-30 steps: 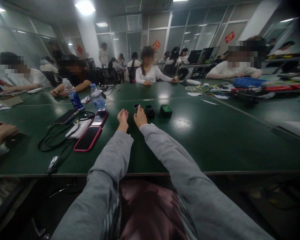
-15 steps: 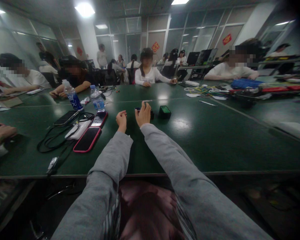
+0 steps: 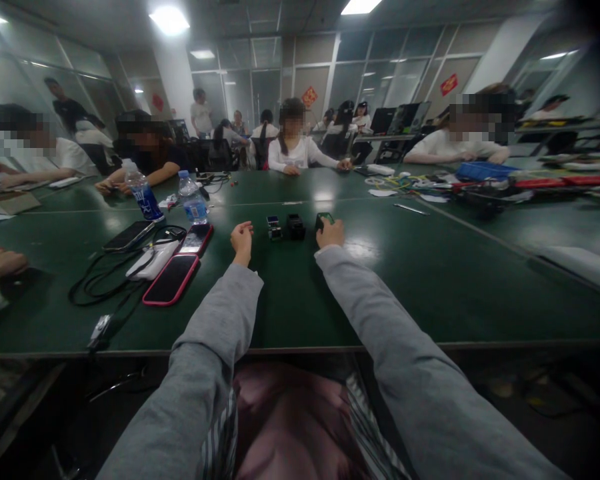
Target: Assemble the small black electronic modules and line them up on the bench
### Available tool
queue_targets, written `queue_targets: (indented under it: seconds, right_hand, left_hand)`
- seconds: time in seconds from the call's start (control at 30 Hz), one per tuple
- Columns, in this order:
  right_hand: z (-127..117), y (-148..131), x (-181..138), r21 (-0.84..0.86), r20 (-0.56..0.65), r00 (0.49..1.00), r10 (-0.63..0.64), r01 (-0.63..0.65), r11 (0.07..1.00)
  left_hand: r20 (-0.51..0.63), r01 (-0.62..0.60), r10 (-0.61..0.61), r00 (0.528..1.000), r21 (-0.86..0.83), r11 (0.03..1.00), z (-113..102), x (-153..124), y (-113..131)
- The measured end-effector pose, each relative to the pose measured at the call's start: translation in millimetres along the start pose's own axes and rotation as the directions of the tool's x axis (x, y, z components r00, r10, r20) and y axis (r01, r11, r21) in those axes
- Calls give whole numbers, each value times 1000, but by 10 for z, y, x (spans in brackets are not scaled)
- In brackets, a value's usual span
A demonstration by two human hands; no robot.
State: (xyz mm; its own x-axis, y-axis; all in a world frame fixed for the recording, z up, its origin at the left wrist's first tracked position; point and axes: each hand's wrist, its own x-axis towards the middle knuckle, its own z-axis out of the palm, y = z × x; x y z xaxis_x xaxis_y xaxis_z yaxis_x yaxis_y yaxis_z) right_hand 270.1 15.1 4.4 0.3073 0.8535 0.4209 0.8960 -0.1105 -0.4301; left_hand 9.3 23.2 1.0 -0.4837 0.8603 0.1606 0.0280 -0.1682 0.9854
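Observation:
My right hand has its fingers over and around a small black box with a green top, which it partly hides. My left hand rests on the table to the left, fingers loosely half curled, with nothing visible in them. Between my hands sit two small things: a metal-banded object with a dark face, like a watch, nearer the left hand, and a black open-looking box or stand beside it. Neither hand touches these two.
Two phones in red cases, a dark phone, a white power bank and black cables lie at left. Two bottles stand behind them. A pen and a blue tray are at right. Other people sit around the green table.
My right hand has moved right, from above the watch-like object and black box to the green-topped box, and closed on it. The left hand has stayed in place.

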Motion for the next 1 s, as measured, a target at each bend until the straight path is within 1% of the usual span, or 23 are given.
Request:
queue_targets:
  seconds: [0.13, 0.2, 0.27, 0.3, 0.33, 0.37, 0.4, 0.43, 0.47, 0.5, 0.53, 0.57, 0.6, 0.63, 0.67, 0.7, 0.77, 0.83, 0.87, 0.93, 0.97, 1.0]
  right_hand:
    - [-71, -56, 5, 178, -19, 993, 114, -109, 978]
    - [-170, -148, 20, 275, -59, 988, 143, -122, 954]
    - [-297, -318, 24, 387, -127, 987, 97, -41, 921]
    - [-363, -434, 13, 462, -157, 986, 60, 19, 887]
    - [-425, -566, -11, 555, -170, 985, 29, 71, 829]
    - [-479, -709, -50, 666, -161, 987, 9, 102, 739]
    - [-523, -855, -104, 784, -123, 992, -5, 100, 613]
    - [-554, -995, -169, 890, -52, 999, -12, 52, 454]
    - [-572, -1121, -240, 960, 55, 998, -19, -47, 275]
    - [-578, -1225, -311, 978, 188, 982, -32, -184, 93]
    - [-573, -1304, -376, 941, 328, 943, -52, -331, -75]
    - [-561, -1354, -431, 861, 455, 887, -77, -460, -217]
    - [-543, -1379, -472, 764, 555, 826, -100, -554, -330]
    - [-524, -1381, -500, 675, 624, 773, -115, -607, -418]
    - [-504, -1367, -516, 608, 666, 736, -121, -629, -484]
    - [-487, -1342, -522, 564, 690, 713, -120, -634, -529]
    - [-461, -1282, -519, 524, 712, 692, -121, -637, -565]
    - [-442, -1236, -513, 514, 722, 679, -131, -654, -555]
    - [-431, -1221, -511, 513, 728, 670, -143, -672, -535]
    - [-398, -1203, -508, 530, 746, 647, -158, -720, -448]
    - [-372, -1197, -504, 555, 756, 639, -142, -741, -379]
    - [-338, -1190, -498, 594, 759, 643, -100, -748, -297]
  left_hand:
    - [6, 27, -26, 1000, -102, 994, 26, -63, 159]
    - [30, 31, -26, 999, -191, 981, 59, -105, 288]
    - [114, 82, -50, 992, -304, 949, 94, -157, 428]
    - [183, 133, -70, 980, -358, 924, 110, -188, 495]
    - [262, 183, -78, 962, -409, 894, 123, -221, 556]
    - [351, 246, -84, 932, -446, 861, 132, -254, 609]
    - [430, 314, -99, 897, -465, 828, 137, -286, 653]
    - [497, 376, -113, 860, -469, 799, 138, -316, 687]
    - [551, 424, -120, 826, -467, 776, 136, -340, 710]
    - [586, 459, -126, 800, -463, 759, 132, -358, 722]
    - [608, 481, -132, 783, -458, 747, 127, -369, 723]
    - [619, 495, -138, 773, -452, 742, 123, -372, 714]
    - [624, 503, -147, 768, -444, 741, 120, -369, 697]
    - [624, 509, -159, 765, -433, 744, 119, -360, 673]
    - [622, 511, -172, 764, -420, 750, 121, -349, 644]
    - [619, 510, -183, 764, -406, 758, 124, -336, 613]
    - [608, 496, -192, 771, -383, 779, 132, -310, 556]
    - [590, 471, -190, 785, -368, 802, 133, -289, 518]
    - [580, 458, -189, 792, -360, 813, 130, -282, 508]
    - [561, 433, -189, 806, -341, 834, 117, -271, 504]
    - [553, 421, -188, 812, -331, 845, 110, -267, 506]
    - [542, 405, -184, 820, -321, 856, 104, -264, 508]
